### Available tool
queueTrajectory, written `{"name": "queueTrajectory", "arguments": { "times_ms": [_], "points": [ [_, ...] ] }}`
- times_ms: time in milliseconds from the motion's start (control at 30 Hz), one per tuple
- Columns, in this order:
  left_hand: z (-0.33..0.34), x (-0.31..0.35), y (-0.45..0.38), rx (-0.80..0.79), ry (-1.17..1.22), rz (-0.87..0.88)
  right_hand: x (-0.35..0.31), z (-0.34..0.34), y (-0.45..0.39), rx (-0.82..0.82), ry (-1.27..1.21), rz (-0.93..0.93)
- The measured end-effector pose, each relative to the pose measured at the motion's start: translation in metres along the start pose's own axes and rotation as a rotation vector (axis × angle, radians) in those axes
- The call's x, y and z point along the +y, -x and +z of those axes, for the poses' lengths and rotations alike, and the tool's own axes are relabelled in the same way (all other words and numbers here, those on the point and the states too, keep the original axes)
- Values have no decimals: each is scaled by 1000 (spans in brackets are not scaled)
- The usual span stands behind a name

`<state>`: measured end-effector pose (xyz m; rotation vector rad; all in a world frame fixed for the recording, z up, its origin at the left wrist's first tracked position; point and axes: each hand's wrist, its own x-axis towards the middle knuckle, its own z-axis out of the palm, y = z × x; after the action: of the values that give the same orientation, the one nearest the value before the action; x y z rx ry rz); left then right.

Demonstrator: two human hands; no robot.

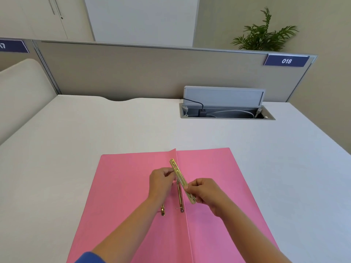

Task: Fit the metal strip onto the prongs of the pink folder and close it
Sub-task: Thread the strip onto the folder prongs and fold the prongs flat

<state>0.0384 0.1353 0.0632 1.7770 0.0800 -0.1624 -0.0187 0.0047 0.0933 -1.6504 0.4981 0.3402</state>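
The pink folder (218, 186) lies open and flat on the white desk, its spine fold running toward me. Both my hands hold a gold metal strip (179, 173) above the fold, tilted so its far end is higher. My left hand (161, 182) pinches the strip near its upper half. My right hand (205, 192) grips its lower half. Below the strip a gold prong (179, 194) stands up from the folder near the fold. A second gold fastener piece (163, 210) shows under my left wrist.
The white desk (95, 130) stretches around the folder. An open cable tray (226, 111) with a raised lid, a plug and cords sits at the back right. A grey partition with a "018" label (286, 61) closes off the far edge.
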Motion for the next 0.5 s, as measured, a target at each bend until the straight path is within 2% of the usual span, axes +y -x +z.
{"name": "queueTrajectory", "arguments": {
  "times_ms": [200, 367, 500],
  "points": [
    [0, 0, 3, -33, 128, -76, 3, -1, 0, -7, -10, 39],
    [0, 1, 6, -6, 363, -249, 5, 1, 0, -17, -24, 52],
    [0, 4, 10, -42, 414, -368, 5, 2, -1, -19, -23, 46]
  ]
}}
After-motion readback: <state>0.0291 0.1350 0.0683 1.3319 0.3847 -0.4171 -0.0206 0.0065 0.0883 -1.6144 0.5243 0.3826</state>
